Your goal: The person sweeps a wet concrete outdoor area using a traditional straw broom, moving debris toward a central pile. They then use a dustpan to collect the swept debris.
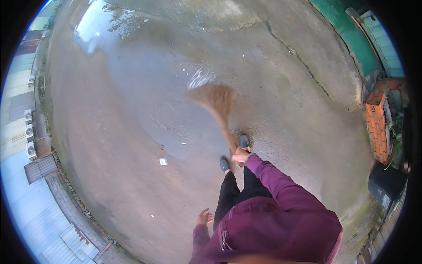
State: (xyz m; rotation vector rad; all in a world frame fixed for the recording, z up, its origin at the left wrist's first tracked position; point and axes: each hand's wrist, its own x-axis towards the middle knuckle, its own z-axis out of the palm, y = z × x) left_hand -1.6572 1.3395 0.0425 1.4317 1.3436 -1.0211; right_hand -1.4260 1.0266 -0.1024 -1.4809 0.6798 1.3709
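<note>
My right hand [240,155], below a purple sleeve, is closed around the handle of a brown straw broom [223,116]. The broom slants away and a little left. Its fanned bristles are blurred by motion at the edge of a shallow puddle [154,83], where whitish water splashes up beside them. My left hand [205,217] hangs low by my left side, fingers loosely apart and holding nothing. Two dark shoes [245,141] stand on the wet ground just beyond my right hand.
A small white piece of litter [163,161] lies left of my feet, with several white scraps around. A long crack [299,55] crosses the concrete at the right. An orange brick stack [377,127] and a black bin [387,184] stand at the right edge. Metal-sheeted buildings [39,207] line the left.
</note>
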